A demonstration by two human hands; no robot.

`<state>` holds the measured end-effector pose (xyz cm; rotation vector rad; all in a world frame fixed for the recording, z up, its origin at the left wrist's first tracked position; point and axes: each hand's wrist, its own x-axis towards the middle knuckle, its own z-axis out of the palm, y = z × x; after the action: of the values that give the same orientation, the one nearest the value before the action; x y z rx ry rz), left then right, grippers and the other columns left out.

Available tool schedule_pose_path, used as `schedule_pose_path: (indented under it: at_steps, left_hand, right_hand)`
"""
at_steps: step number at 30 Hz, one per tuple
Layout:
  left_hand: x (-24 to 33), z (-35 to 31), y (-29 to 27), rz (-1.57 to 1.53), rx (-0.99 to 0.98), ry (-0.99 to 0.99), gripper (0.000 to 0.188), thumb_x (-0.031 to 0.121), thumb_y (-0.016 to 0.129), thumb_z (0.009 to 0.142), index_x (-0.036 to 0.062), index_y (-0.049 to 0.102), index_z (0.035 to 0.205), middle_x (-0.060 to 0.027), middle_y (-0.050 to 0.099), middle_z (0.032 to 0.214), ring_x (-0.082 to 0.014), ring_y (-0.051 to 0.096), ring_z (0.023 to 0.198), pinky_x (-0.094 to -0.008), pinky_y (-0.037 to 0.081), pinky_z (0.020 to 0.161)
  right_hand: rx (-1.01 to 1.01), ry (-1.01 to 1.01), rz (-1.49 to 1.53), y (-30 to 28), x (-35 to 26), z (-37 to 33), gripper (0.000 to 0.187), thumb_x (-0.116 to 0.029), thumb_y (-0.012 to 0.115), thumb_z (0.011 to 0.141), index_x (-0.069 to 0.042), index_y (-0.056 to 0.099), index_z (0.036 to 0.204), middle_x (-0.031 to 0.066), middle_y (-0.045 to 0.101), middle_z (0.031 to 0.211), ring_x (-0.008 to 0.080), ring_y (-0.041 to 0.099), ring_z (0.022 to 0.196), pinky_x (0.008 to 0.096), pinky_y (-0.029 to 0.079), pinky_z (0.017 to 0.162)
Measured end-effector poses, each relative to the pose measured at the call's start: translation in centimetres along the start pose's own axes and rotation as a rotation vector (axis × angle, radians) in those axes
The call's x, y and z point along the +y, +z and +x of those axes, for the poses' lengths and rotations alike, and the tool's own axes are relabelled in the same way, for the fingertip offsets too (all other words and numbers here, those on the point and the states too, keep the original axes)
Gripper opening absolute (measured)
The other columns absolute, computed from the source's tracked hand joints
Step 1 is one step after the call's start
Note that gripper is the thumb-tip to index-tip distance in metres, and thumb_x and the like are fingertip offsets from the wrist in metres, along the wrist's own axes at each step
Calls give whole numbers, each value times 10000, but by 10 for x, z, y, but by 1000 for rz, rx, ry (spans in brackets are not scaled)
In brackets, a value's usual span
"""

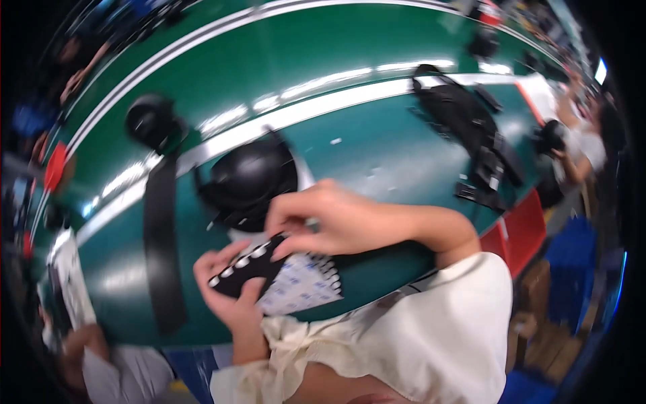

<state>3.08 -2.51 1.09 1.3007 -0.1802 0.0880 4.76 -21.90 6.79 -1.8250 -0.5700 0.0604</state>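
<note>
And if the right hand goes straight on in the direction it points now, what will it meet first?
Probably the black piece with white dots, held in the left hand. The right hand already seems to reach its edge, though blur leaves contact uncertain.

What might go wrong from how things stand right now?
The left hand grips the white-dotted black piece, with the right hand at its edge; it could slip or crease. The black dome lies just beyond both hands and might get knocked. The patterned sheet might snag on the cream clothing nearby.
</note>
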Motion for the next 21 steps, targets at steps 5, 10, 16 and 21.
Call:
schedule_pose_path:
  at_steps: [5,10,16,21]
  left_hand:
    - [9,-2,-15,98,-79,-16,425,-16,752,549,-12,552,924,-84,597,840,-117,557,740,-214,443,686]
    - [10,-8,-16,138,-16,35,325,-55,729,566,-14,577,851,-76,595,819,-109,555,722,-207,444,664]
    - [7,-8,-10,137,-38,3,332,-77,711,573,-12,556,859,-79,587,805,-108,551,708,-208,446,664]
    - [4,-7,-12,90,27,-46,295,-82,677,588,-1,536,834,-83,586,806,-136,540,747,-237,442,689]
  right_hand:
    - [33,-10,-40,11,-4,-3,157,-92,638,711,0,526,772,126,546,601,247,551,526,306,407,477]
    - [-25,-31,-22,10,-7,1,143,-90,634,716,-11,519,749,91,537,584,234,542,525,308,404,473]
    - [-36,-199,-149,2,-3,-6,134,-66,653,655,-54,536,719,21,558,850,181,536,857,322,406,732]
    - [227,-181,-74,-24,-2,8,114,-19,683,631,-17,584,687,128,564,1017,228,536,955,316,399,840]
